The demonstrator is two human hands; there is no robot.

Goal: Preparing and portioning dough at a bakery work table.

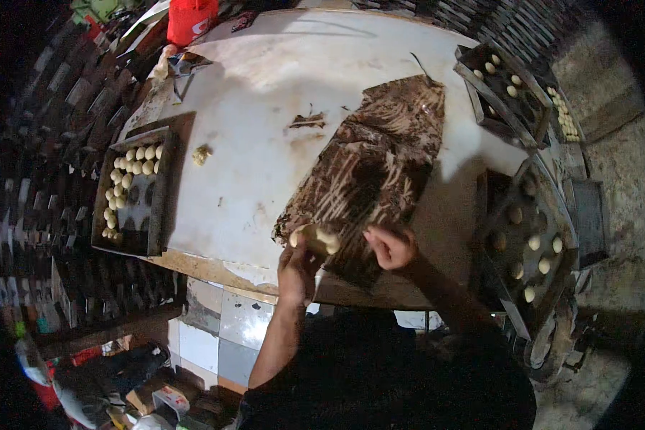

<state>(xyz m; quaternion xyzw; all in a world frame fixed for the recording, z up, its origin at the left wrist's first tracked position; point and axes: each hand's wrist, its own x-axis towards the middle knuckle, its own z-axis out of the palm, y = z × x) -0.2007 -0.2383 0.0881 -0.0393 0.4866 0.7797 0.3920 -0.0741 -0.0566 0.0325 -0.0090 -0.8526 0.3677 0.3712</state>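
At the near edge of the table, my left hand (296,276) is closed around a pale, dough-like piece (328,242), blurred, with rounded ends showing above the fingers. To its right my right hand (391,247) is curled with fingertips pinched together; whether anything is between them is hidden. Both hands are over the near end of a long dark brown sheet or slab (380,150), streaked with lighter scrape marks, which lies slantwise across the white tabletop (229,172). A thin stem-like strip (421,66) sticks up at its far end.
A dark tray (166,208) of pale round balls sits at the left edge. More trays with balls stand at right, one near (567,272) and one far (473,89). A yellowish crumbly lump (201,155) and brown scraps (308,120) lie on the table. A red bag (186,25) stands far left.
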